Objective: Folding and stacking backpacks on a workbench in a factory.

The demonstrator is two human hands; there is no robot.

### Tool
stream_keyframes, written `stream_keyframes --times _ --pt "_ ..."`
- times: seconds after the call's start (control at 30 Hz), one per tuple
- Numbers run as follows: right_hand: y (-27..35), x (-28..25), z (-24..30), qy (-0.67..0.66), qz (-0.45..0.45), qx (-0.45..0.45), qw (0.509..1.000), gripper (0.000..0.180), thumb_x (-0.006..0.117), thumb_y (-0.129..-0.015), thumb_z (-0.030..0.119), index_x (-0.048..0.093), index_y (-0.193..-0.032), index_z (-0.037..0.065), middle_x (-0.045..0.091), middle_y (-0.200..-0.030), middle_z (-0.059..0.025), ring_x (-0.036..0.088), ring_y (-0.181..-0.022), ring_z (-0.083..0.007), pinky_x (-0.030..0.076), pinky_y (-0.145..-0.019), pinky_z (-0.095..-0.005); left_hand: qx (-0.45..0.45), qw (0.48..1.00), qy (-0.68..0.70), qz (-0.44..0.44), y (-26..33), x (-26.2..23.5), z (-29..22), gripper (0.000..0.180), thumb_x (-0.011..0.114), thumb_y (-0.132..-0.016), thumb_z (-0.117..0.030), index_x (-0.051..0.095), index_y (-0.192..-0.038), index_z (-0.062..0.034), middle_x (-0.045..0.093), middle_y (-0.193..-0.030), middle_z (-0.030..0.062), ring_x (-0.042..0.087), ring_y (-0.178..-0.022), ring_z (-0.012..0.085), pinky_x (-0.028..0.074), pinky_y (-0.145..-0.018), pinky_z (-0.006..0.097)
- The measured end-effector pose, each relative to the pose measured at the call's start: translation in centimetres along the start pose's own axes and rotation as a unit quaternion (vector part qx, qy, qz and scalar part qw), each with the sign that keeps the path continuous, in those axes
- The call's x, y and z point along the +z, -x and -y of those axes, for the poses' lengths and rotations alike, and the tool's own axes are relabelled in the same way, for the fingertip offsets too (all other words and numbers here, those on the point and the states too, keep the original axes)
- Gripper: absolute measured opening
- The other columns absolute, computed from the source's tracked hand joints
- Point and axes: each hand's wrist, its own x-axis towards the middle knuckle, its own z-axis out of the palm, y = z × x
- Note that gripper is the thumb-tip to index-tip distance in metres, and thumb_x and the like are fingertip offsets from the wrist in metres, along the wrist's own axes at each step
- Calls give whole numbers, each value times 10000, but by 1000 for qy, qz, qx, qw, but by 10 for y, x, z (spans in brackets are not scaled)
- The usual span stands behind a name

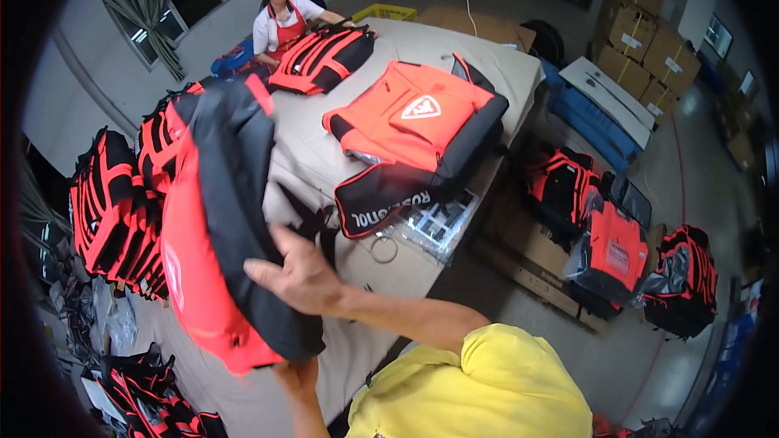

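A large red and black backpack (235,170) stands tilted on its side over the table, on my left. My right hand (302,276) lies against its black side panel, thumb and fingers spread. At its lower end, my left hand (296,371) reaches under the bag, and the bag hides its fingers. To the right, a second red and black backpack (418,113) lies on the table with its white shield emblem upward. Beside it are a clear plastic bag with a printed sheet (438,223) and a thin ring (384,249).
Across the cloth-covered table (357,276), a person in a red apron (288,28) handles another backpack (324,57). Stacked backpacks (105,203) crowd the left side. More bags (617,251) stand on the floor at right, near a blue crate (596,126) and cardboard boxes (633,32).
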Motion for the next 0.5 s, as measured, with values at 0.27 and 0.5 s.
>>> stream_keyframes --times 0.27,0.5 --pt "-91 -204 90 3 -277 -82 957 371 749 -940 198 709 -1253 3 739 -1151 -72 689 -1016 -171 536 -945 -310 -95 968 -214 92 -127 186 25 705 623 -1061 -174 228 -1637 -79 650 -1368 178 723 -1131 320 593 -915 450" --pt "-63 -407 -132 48 -341 148 927 422 732 -993 279 608 -1321 44 687 -1189 -107 679 -975 -208 555 -645 -402 -257 919 -292 -62 -74 53 91 528 611 -1086 -266 413 -1514 -29 710 -1187 181 745 -1074 293 607 -839 377"
